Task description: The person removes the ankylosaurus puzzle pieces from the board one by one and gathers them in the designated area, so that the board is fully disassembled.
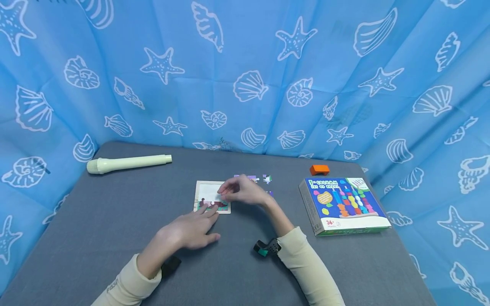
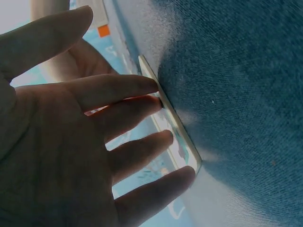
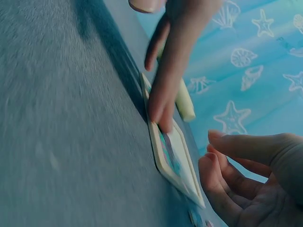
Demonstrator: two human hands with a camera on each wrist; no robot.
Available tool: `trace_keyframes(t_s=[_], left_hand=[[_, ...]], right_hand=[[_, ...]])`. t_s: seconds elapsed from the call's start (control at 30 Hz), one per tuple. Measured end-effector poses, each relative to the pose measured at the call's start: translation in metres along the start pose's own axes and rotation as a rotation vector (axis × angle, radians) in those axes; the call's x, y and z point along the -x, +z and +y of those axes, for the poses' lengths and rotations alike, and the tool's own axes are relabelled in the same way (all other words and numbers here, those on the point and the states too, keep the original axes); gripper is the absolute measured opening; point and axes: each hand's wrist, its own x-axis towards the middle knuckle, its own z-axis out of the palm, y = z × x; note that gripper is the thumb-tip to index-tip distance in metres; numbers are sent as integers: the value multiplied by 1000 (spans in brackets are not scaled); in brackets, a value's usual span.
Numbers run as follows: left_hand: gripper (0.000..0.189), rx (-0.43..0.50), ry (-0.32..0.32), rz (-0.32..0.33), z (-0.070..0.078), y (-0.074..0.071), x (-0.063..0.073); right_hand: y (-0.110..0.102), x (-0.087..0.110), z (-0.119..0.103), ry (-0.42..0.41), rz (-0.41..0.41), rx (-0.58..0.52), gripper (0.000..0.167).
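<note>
A shallow puzzle tray (image 1: pixel 197 190) with a pale wooden rim lies mid-table. Fitted brown and green puzzle pieces (image 1: pixel 220 205) fill its near part, while the far part shows bare white. My left hand (image 1: pixel 187 229) has its fingers spread and straight, the fingertips resting at the tray's near left side. In the left wrist view those fingertips meet the tray rim (image 2: pixel 185 138). Above the tray's right side hovers my right hand (image 1: pixel 248 191), its fingers loosely bent. The right wrist view shows this hand (image 3: pixel 251 184) apart from the tray, with no piece visible between thumb and fingers.
Loose puzzle pieces (image 1: pixel 267 179) lie beyond the right hand, partly hidden by it. A pale toy microphone (image 1: pixel 132 163) is at the far left. To the right are a bead-set box (image 1: pixel 344 204) and an orange block (image 1: pixel 319 170). A blue shell-patterned curtain (image 1: pixel 245 114) surrounds the table.
</note>
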Motion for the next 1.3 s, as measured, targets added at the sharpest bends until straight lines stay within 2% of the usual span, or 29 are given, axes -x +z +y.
trace_keyframes(t_s=[0.3,0.57,0.73,0.83,1.1,1.3], left_hand=[[75,-39,11,22,5,1,4],[73,-37,6,11,6,3,4],[71,-21,-2,2,6,3,3],[70,-22,-2,3,6,3,3],[69,-26,-12,1,6,2,4],[70,-21,-13,12,7,2,4]], right_hand=[[25,-25,-11,-16,-38,6,18],[39,-35,-19,105,-4,147,8],[41,-36,-22,117,-14,181,6],[41,-36,-22,108,-18,154,5],[38,-31,-16,64,3,-36,7],[28,-20,-12,48,51,-57,9]])
